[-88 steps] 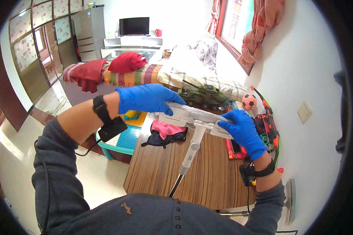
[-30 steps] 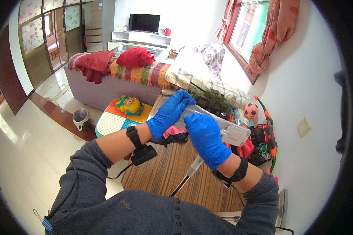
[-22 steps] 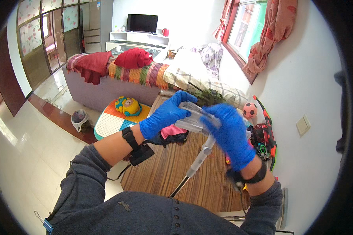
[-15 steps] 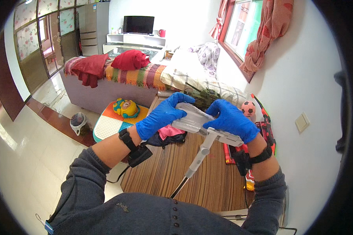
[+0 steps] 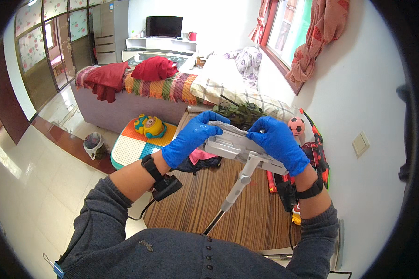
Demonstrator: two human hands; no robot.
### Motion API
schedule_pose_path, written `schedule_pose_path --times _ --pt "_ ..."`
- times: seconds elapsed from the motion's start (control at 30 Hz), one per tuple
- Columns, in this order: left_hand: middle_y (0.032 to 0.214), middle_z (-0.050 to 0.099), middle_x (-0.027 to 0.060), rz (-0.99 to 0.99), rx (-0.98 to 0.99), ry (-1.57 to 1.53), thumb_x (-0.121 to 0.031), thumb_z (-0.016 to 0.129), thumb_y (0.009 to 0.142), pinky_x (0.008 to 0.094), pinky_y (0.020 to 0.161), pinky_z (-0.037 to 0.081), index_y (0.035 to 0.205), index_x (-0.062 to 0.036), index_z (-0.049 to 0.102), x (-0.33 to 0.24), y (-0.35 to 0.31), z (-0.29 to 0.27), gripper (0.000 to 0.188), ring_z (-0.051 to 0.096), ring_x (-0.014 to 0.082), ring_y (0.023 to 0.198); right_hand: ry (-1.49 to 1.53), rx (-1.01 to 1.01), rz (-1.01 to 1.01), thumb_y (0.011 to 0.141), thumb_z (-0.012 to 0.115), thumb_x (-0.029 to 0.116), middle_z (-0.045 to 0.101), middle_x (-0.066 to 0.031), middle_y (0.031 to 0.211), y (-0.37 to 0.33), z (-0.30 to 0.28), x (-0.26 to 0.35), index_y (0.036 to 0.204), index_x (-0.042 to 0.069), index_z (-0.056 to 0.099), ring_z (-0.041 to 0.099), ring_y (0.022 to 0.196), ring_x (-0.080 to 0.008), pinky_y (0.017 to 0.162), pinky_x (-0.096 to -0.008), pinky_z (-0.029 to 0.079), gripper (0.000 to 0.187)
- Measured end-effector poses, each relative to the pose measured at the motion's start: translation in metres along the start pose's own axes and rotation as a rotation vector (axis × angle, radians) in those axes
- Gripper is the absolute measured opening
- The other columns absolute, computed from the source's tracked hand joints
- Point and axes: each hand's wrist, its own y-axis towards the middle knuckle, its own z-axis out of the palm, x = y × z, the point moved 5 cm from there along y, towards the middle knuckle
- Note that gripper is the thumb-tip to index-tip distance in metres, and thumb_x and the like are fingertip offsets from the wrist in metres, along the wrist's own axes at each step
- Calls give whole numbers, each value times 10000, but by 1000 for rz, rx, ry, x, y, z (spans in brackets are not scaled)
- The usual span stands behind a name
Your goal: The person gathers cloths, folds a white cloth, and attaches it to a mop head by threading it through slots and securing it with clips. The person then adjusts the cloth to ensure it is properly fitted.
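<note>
Both blue-gloved hands are up at chest height over the wooden table (image 5: 246,218), clamped on a grey flat mop head (image 5: 239,145) turned pad-side up — the left hand (image 5: 189,138) curls around its far left end, the right hand (image 5: 277,142) pinches the upper edge with fingers closed on it. The mop pole (image 5: 235,190) hangs down toward the body, likely so the head sits steady between both grips. Toys — a pink ball (image 5: 296,125), a green tank (image 5: 240,114) — lie beyond.

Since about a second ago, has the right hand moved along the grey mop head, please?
Yes. The right hand has shifted from the middle of the grey mop head toward its end nearer the football.
</note>
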Motion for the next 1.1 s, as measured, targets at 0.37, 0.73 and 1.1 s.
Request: schedule_pose_path --times 0.37,0.73,1.1 --pt "864 623 -14 51 -170 -116 -238 648 946 237 719 486 968 -68 656 1 -2 5 172 568 61 805 2 61 -27 766 802 246 698 -138 954 -1 10 15 999 59 672 686 881 -269 784 -371 532 325" --pt "846 620 -27 94 -208 -163 -276 664 937 243 703 483 957 -88 680 5 3 5 190 560 57 788 9 -88 -124 812 764 193 696 -122 877 -2 9 6 935 57 690 673 742 -227 683 -328 529 198" --pt "951 663 24 90 -116 -316 -312 608 968 271 810 511 1016 -68 665 11 -1 4 255 613 110 855 557 71 -126 845 748 164 722 -58 962 -4 20 -10 977 18 705 645 819 -99 747 -272 533 201"
